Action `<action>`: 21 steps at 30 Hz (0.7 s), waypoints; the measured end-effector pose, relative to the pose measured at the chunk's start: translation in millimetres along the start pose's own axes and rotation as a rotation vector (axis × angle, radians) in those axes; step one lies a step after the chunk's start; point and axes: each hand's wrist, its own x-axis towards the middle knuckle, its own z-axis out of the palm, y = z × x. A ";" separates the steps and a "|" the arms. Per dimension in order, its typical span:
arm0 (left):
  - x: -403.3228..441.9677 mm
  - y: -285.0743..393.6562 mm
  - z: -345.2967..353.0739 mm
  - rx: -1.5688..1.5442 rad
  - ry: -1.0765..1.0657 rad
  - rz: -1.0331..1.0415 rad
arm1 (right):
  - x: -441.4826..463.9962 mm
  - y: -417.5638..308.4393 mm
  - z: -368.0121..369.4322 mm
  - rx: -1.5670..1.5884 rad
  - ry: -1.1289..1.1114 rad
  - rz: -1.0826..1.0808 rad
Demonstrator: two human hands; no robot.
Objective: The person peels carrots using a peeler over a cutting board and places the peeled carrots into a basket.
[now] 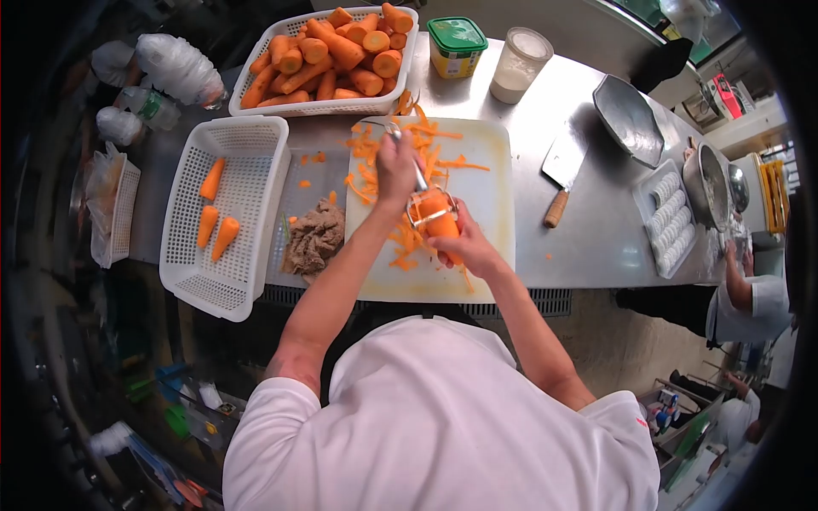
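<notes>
My left hand (398, 170) is closed round the metal handle of a peeler (420, 180). The peeler's wide head lies against a carrot (440, 223), which my right hand (470, 245) grips from the lower right. Both hands are above a white cutting board (486, 170) strewn with orange carrot peelings (433, 134). To the left, a white perforated basket (277, 183) contains three carrots (207, 225). Behind the board, another white basket (341, 106) is heaped with carrots (341, 47), their ends cut off.
A crumpled brown cloth (315, 238) lies left of the board. A cleaver (564, 162) rests to its right, near a dark dish (629, 119) and a tray of white rounds (669, 217). Behind stand a green-lidded tub (457, 47) and a clear container (521, 64). A co-worker (745, 298) is at far right.
</notes>
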 end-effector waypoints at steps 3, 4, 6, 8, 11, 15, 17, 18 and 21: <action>37.5 -23.0 -19.6 0.037 0.161 0.014 | 0.9 5.9 -3.8 -0.263 0.013 0.011; 53.4 -28.1 -32.4 0.011 0.332 0.009 | 0.7 4.9 -6.1 -0.367 0.012 0.023; 38.6 -7.5 -31.5 -0.077 0.247 -0.083 | 2.5 1.4 -6.1 -0.401 0.045 -0.006; 2.1 -4.0 -2.2 0.037 -0.003 0.017 | -0.4 4.3 0.3 -0.432 0.063 -0.010; 30.0 -13.8 -17.5 0.115 0.168 0.026 | -0.6 6.9 2.8 -0.483 0.125 0.041; 10.9 -6.4 2.0 0.029 0.156 0.045 | 1.4 5.4 -0.7 -0.723 0.253 -0.127; 6.2 -8.0 6.3 0.194 0.057 0.103 | 3.6 4.3 4.1 -0.798 0.273 -0.106; 16.2 -8.9 -4.6 0.194 0.065 0.105 | 2.6 5.9 4.8 -0.839 0.304 -0.172; 30.3 1.7 -16.9 -0.004 0.261 -0.048 | 1.6 8.6 -0.2 -0.910 0.377 -0.283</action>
